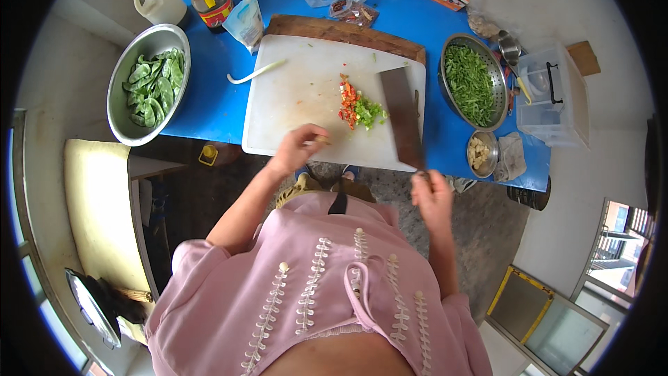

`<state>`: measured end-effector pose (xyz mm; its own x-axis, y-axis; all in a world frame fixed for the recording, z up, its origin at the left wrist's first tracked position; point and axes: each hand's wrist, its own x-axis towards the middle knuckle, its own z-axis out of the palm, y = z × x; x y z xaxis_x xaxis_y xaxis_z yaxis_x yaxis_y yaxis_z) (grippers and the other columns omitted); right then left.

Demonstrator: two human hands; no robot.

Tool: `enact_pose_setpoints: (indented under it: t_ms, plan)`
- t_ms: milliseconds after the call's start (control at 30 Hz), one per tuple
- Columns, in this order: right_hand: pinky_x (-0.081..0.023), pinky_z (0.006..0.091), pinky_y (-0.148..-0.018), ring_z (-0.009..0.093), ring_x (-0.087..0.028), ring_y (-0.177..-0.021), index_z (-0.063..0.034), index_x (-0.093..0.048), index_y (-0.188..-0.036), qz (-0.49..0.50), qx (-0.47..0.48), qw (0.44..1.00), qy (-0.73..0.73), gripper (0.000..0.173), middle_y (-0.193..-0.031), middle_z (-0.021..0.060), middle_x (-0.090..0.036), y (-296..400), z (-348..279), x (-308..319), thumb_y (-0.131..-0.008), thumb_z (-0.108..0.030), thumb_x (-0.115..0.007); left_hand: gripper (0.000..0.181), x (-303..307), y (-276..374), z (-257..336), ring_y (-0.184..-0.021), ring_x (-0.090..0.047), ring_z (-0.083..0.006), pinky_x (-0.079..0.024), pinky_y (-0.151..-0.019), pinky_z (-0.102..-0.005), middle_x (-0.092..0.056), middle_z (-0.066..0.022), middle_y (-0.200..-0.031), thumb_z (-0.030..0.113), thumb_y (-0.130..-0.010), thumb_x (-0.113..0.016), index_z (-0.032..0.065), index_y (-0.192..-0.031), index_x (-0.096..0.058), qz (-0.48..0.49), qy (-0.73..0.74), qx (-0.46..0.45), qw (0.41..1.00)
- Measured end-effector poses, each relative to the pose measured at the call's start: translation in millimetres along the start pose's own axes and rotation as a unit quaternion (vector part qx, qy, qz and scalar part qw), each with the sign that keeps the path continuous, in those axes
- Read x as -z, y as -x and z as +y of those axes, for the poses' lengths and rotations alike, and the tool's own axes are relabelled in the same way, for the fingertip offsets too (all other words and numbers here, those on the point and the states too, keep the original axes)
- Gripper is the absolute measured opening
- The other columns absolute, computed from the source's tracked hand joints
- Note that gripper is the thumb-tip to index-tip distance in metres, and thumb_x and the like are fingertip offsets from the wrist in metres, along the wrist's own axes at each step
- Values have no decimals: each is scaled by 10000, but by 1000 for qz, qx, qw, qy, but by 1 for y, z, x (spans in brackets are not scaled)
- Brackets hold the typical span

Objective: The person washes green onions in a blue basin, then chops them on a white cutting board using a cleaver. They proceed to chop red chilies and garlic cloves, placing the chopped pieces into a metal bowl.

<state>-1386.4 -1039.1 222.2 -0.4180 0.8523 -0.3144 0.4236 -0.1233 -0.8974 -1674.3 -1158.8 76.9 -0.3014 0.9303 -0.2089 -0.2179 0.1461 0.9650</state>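
Observation:
My left hand (297, 150) is over the near edge of a white plastic cutting board (292, 96), pinching a small pale brown piece (323, 140) too blurred to name. In my right hand (433, 196) is the handle of a dark-bladed cleaver (401, 115), its blade over the board's right side. Between the hands, farther up the board, lie chopped red chili (348, 102) and chopped green onion (369, 112), the two piles touching. A white onion stalk (258, 72) rests across the board's left edge.
A metal basin of flat green beans (112, 91) stands left; bottles (209, 0) and a spouted pouch (246, 23) are behind it. On the right are a colander of cut greens (499, 86), a bowl of garlic cloves (490, 167) and a clear plastic box (548, 120). A wooden board (334, 31) lies behind.

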Motion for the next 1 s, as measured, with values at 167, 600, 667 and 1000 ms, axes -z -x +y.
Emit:
enact_pose_setpoints:
  t_ms: [167, 600, 667, 1000]
  plan:
    - [-432, 302, -524, 109, -536, -564, -11, -594, -870, -119, -85, 988, 55, 247, -653, 32, -575, -30, 15, -64, -940, -230, -684, 170, 45, 3, 15, -900, -698, -150, -540, -832, -288, -721, -60, -942, 114, -938, -699, 25, -1080, -674, 133, -204, 20, 970]
    - [-525, 498, -757, 445, -666, -804, -48, -589, -1287, -192, 33, 916, 351, 419, -870, 219, -708, -69, 3, -108, -897, -197, -626, 123, 28, 3, -11, -738, -675, -144, -552, -663, -289, -681, -71, -823, 79, -891, -681, 14, -992, -652, 234, -170, 38, 956]
    - [-530, 512, -760, 441, -673, -815, -55, -612, -1251, -161, 79, 875, 450, 386, -867, 221, -707, -74, 5, -123, -908, -232, -639, 103, 25, 7, -7, -675, -655, -116, -543, -615, -279, -674, -46, -756, 101, -894, -665, 11, -939, -638, 213, -113, 95, 966]
    - [-525, 531, -744, 437, -676, -805, -34, -673, -1070, -170, 109, 856, 476, 257, -812, 228, -693, -72, 5, -133, -976, -243, -558, 129, -1, -27, -5, -658, -693, -147, -582, -623, -280, -693, -88, -745, 93, -887, -650, -33, -876, -627, 215, -1, 156, 964]
